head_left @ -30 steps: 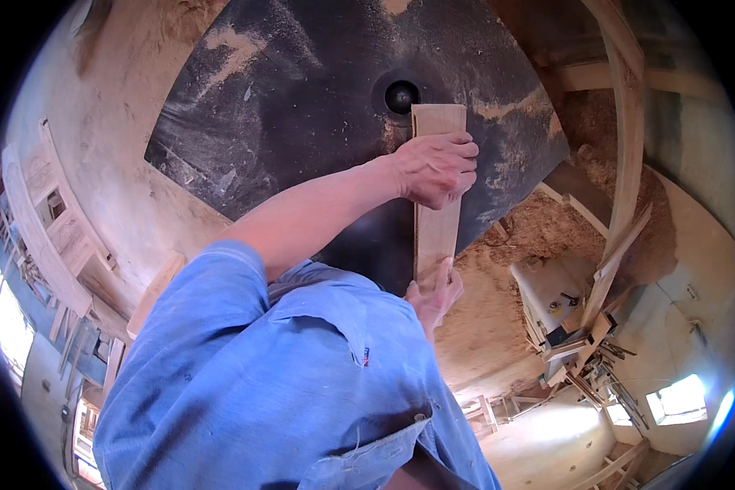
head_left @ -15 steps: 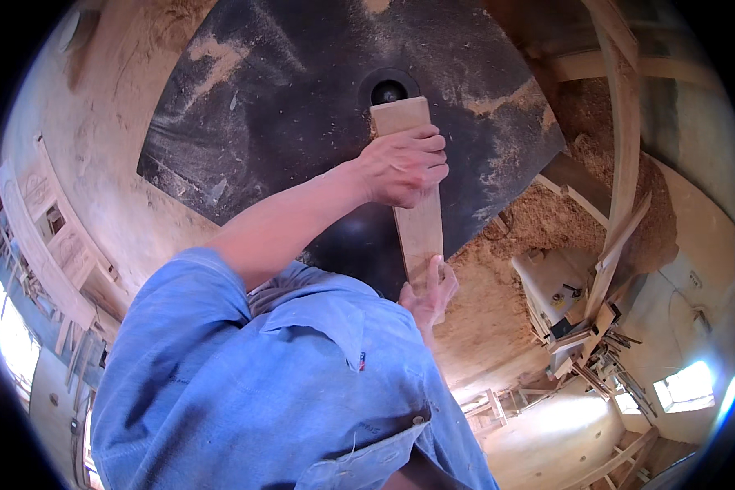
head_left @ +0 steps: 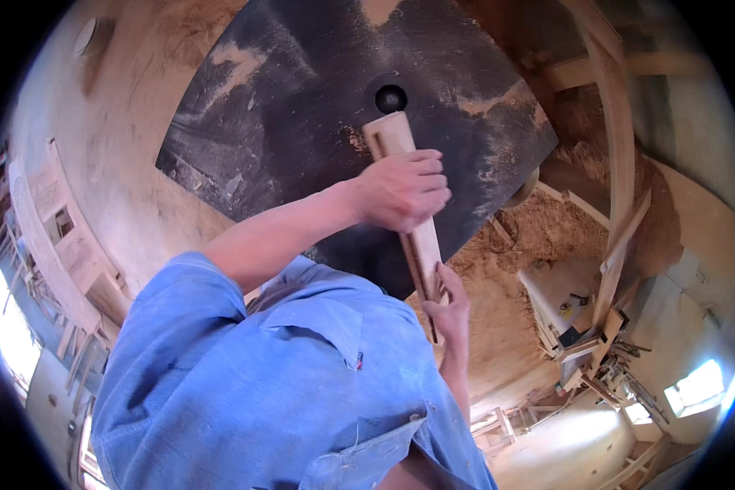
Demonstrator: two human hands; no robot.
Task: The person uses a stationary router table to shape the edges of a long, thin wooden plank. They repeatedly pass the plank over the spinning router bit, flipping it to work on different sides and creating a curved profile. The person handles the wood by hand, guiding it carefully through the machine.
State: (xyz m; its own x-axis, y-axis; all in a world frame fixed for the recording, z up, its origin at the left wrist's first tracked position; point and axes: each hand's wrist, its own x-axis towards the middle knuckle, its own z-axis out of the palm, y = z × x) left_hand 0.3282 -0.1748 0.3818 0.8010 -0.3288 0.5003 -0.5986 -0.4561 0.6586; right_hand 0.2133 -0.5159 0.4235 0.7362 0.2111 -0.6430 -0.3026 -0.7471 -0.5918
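A pale wooden board point(head_left: 390, 135) points lengthwise away from me over a dark machine table point(head_left: 302, 106). Its far end lies just short of a round opening with a dark spindle point(head_left: 390, 99) in it. A dark groove or slot runs along the board's left edge. My left hand point(head_left: 403, 189) grips the board from above near its middle, fingers curled over the right side. Around the near end, close to my shirt, closes my right hand point(head_left: 451, 304). The board's nearest tip is partly hidden by my right hand and shirt.
Sawdust streaks the table, and a heap of shavings point(head_left: 539, 229) covers the floor at its right. Timber posts point(head_left: 621, 139) rise on the right beside a pale box-like thing point(head_left: 554, 298) and scrap wood. Wooden frames point(head_left: 53, 237) stand at the far left.
The board has come back toward me, away from the spindle opening, and has tipped so its grooved left edge shows. My right hand has shifted and holds its near end more fully.
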